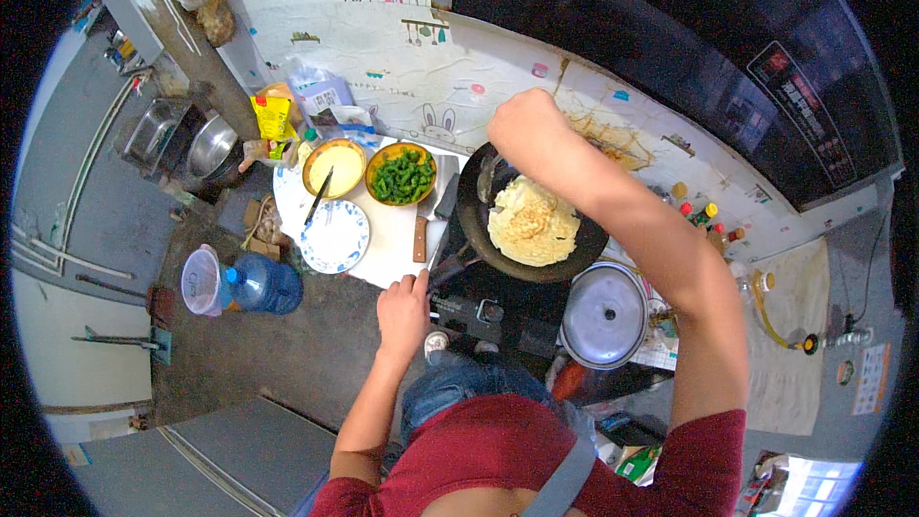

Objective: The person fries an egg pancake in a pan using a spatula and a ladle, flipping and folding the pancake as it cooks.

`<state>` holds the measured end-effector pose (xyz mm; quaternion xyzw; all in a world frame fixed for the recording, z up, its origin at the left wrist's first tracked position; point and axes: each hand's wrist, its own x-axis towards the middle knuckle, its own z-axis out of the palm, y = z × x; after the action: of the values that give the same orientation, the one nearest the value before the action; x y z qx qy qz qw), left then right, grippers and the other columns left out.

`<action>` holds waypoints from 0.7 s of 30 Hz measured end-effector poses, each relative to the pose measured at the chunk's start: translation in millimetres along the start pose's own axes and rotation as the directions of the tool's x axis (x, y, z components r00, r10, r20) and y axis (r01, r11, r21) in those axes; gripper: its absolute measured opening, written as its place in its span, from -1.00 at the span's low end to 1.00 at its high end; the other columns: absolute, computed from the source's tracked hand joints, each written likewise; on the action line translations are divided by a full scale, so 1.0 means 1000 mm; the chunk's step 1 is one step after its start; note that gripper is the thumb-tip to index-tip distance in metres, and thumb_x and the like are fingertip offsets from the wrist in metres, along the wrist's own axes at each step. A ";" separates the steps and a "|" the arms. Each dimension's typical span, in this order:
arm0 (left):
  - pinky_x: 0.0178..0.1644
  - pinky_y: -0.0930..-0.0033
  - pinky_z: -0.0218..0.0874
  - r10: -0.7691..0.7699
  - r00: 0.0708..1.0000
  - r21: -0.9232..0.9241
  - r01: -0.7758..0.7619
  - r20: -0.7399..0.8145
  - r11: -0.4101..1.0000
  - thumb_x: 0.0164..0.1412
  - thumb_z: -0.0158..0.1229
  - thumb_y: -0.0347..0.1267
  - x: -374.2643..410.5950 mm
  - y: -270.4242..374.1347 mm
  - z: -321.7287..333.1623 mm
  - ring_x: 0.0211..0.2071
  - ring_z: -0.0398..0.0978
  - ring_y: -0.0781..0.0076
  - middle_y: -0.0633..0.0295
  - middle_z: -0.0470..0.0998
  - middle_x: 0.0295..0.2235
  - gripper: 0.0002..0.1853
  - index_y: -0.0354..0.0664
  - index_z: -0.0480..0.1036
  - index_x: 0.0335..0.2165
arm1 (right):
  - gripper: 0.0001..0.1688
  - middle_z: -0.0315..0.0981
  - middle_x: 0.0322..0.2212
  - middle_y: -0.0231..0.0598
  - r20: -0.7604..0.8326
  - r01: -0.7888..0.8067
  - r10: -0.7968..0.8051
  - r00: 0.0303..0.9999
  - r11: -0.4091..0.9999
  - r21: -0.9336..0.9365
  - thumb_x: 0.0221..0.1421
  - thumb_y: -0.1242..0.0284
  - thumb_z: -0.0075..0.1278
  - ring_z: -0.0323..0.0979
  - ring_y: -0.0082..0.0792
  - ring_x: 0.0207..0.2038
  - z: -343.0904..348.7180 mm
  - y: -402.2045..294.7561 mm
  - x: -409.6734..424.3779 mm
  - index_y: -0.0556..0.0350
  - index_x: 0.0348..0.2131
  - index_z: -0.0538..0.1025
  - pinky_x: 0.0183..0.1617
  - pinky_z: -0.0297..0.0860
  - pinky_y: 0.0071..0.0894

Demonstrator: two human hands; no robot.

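A dark wok [470, 230] sits on the stove, with a pale yellow, browned egg pancake [535, 224] spread in it. My right hand [528, 122] is a fist above the wok's far rim. It holds a metal cooking utensil [487, 176], whose head rests inside the wok's left side; my hand and forearm hide most of its handle. My left hand [403, 312] is at the counter's front corner, fingers curled at the end of the wok handle [454, 264]. A wood-handled cleaver [420, 237] lies between the wok and the bowls.
On the white counter [384, 258] are a bowl of pale yellow batter [337, 161] with dark chopsticks [318, 197], a bowl of chopped green vegetables [403, 176], and a blue-patterned plate [334, 237]. A lidded pot [604, 316] stands right of the wok. Several bottles [707, 219] line the wall.
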<state>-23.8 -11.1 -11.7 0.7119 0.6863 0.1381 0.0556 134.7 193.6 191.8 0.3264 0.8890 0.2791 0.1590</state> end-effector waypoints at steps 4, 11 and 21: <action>-0.30 0.16 0.29 0.003 1.000 -0.013 -0.003 -0.002 1.000 -0.08 0.20 -0.44 0.001 0.001 0.001 -0.35 0.46 0.14 0.12 0.47 -0.31 -0.48 -0.17 0.37 -0.05 | -0.80 0.60 -0.48 -0.39 0.020 0.004 -0.004 1.000 1.000 -0.009 -0.03 0.46 -0.01 0.57 -0.33 -0.39 0.012 -0.005 0.001 -0.11 -0.45 0.66 -0.46 0.40 -0.28; -0.29 0.16 0.29 -0.006 1.000 -0.013 0.006 -0.009 1.000 -0.10 0.20 -0.44 -0.001 -0.001 0.002 -0.35 0.45 0.14 0.12 0.47 -0.32 -0.46 -0.17 0.37 -0.05 | -0.80 0.60 -0.44 -0.38 0.066 0.035 -0.039 0.997 0.997 0.067 -0.05 0.47 0.01 0.56 -0.36 -0.34 -0.023 -0.011 -0.011 -0.11 -0.43 0.66 -0.43 0.41 -0.30; -0.29 0.15 0.29 0.003 1.000 -0.033 -0.003 -0.011 0.999 -0.11 0.19 -0.46 0.001 -0.002 0.002 -0.35 0.45 0.13 0.12 0.46 -0.32 -0.46 -0.16 0.37 -0.04 | -0.84 0.59 -0.49 -0.37 0.032 0.049 -0.053 0.998 0.994 0.101 -0.07 0.46 0.03 0.56 -0.34 -0.34 -0.016 -0.011 -0.016 -0.10 -0.48 0.65 -0.39 0.42 -0.34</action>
<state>-24.7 -9.2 -14.3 0.7111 0.6832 0.1533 0.0635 133.6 169.1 199.7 0.3159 0.9071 0.2241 0.1648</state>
